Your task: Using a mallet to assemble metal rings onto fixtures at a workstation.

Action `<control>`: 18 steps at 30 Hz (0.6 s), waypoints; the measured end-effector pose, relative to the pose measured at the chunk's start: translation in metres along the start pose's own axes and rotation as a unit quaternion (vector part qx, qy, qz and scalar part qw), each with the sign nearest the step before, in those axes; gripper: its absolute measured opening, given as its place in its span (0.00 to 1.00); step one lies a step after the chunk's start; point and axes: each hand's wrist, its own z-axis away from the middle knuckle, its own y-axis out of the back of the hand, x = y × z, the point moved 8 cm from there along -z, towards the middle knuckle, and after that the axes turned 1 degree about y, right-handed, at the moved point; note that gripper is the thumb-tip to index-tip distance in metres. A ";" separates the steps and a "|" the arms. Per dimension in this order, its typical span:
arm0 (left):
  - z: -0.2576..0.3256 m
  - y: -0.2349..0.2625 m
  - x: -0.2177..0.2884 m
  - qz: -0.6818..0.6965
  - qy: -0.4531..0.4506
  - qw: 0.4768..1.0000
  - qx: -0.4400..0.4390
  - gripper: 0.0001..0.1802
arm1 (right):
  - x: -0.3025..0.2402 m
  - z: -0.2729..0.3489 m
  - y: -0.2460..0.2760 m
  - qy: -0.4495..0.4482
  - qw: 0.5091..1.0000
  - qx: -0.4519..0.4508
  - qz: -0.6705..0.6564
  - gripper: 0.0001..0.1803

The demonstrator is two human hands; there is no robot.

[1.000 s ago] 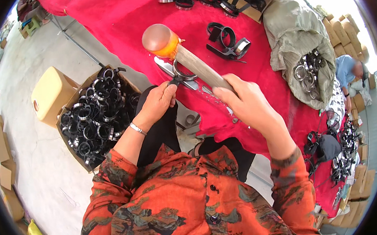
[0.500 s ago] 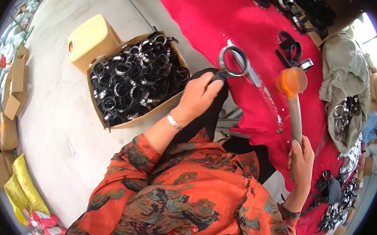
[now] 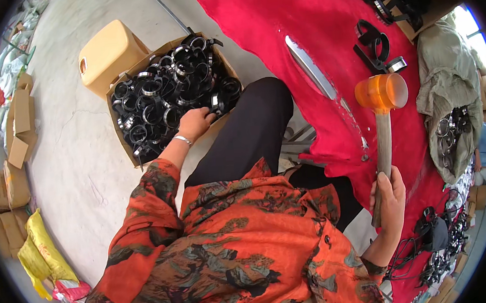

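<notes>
Over red cloth (image 3: 279, 25): mallet (image 3: 380, 94), orange head, wood handle, r. hand (image 3: 390, 197).

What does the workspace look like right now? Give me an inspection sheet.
Surface: red cloth over the work table, with a long metal strip lying on it.
Job's things: orange-headed mallet, wooden handle; cardboard box of black ring clamps on the floor.
Clutter: loose black clamps on the cloth; more at the far edge; grey sack holding metal rings.
Grippers: left hand reaches into the box, touching clamps; right hand grips the mallet handle.
Cables: thin dark cords near the right hand.
Surroundings: concrete floor, yellow plastic stool, folded cartons, yellow bag.
</notes>
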 end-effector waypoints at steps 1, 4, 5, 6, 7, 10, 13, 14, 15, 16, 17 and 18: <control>-0.010 -0.003 -0.003 0.016 0.002 1.000 0.027 0.17 | 0.000 0.000 0.000 -0.003 1.000 -0.005 0.000 0.15; -0.034 -0.039 -0.021 0.010 0.012 0.998 0.060 0.16 | -0.001 -0.001 0.000 -0.010 1.000 -0.005 -0.005 0.16; -0.038 -0.047 -0.031 -0.013 0.025 0.997 0.068 0.15 | -0.002 -0.001 -0.001 -0.013 1.000 -0.006 -0.010 0.15; -0.040 -0.049 -0.026 -0.013 0.016 0.998 0.065 0.15 | -0.001 -0.001 0.001 -0.014 1.000 0.003 -0.011 0.15; -0.039 -0.049 -0.025 -0.026 0.029 0.998 0.052 0.15 | -0.001 0.000 0.001 -0.016 1.000 0.006 -0.009 0.15; -0.040 -0.033 -0.013 -0.023 0.058 0.998 0.031 0.15 | -0.003 0.002 0.004 -0.020 1.000 0.013 -0.013 0.13; -0.051 0.020 0.016 0.067 0.001 0.985 0.159 0.11 | -0.005 0.000 0.002 -0.038 0.999 -0.004 -0.020 0.14; -0.051 0.048 0.042 0.131 -0.034 0.971 0.198 0.10 | -0.002 -0.002 0.001 -0.039 0.999 -0.010 -0.008 0.15; -0.057 0.070 0.075 0.198 -0.074 0.954 0.213 0.07 | -0.004 -0.002 0.002 -0.030 0.999 -0.014 -0.008 0.16; -0.062 0.090 0.107 0.266 -0.088 0.940 0.195 0.05 | -0.004 -0.002 0.001 -0.018 0.999 -0.024 -0.010 0.17; -0.050 0.118 0.166 0.313 -0.133 0.917 0.207 0.05 | 0.001 -0.002 0.004 -0.016 1.000 -0.023 0.000 0.19; -0.043 0.139 0.211 0.286 -0.194 0.913 0.218 0.05 | -0.003 0.000 0.004 -0.004 1.000 -0.022 0.015 0.20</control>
